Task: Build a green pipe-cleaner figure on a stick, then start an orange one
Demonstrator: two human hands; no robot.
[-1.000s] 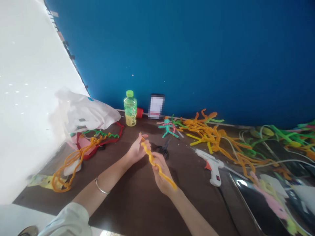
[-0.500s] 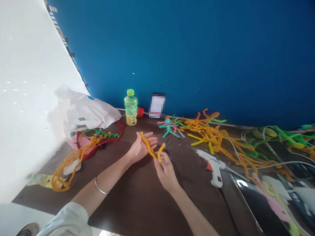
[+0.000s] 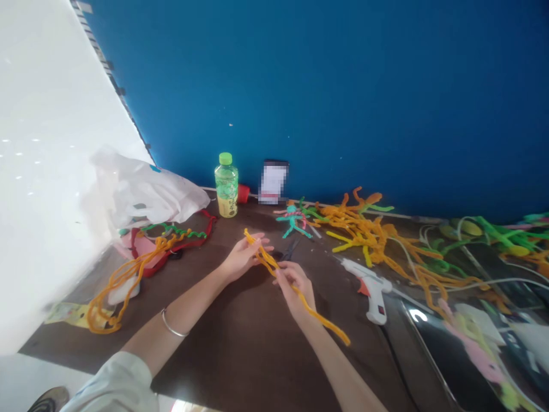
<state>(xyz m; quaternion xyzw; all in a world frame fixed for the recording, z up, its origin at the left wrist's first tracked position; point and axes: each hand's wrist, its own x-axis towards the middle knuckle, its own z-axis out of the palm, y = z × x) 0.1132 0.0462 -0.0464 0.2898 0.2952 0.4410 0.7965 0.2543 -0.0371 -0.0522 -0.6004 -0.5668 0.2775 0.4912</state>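
Note:
Between my hands runs a length of orange pipe cleaners (image 3: 269, 262), fuzzy and doubled at the upper end. My left hand (image 3: 245, 257) pinches the upper part with thumb and fingers, its short tips poking out above the thumb. Lower down, my right hand (image 3: 295, 288) grips the strand, and a long tail passes over the palm toward the lower right. Just beyond the right fingers lie dark scissors (image 3: 290, 249), partly hidden. A small turquoise pipe-cleaner figure (image 3: 292, 220) with a pink striped band lies behind them on the dark table (image 3: 231, 355).
A green-capped bottle (image 3: 226, 189) and a phone (image 3: 273, 182) stand at the back. Right of my hands are a white glue gun (image 3: 369, 286), a pile of orange pipe cleaners (image 3: 369, 232) and a black tablet (image 3: 446, 355). Orange loops (image 3: 115, 286) and a white bag (image 3: 158, 194) lie left.
The pipe cleaner's free end has swung from standing up by the right fingers to trailing down to the lower right. My left thumb has closed over the upper part.

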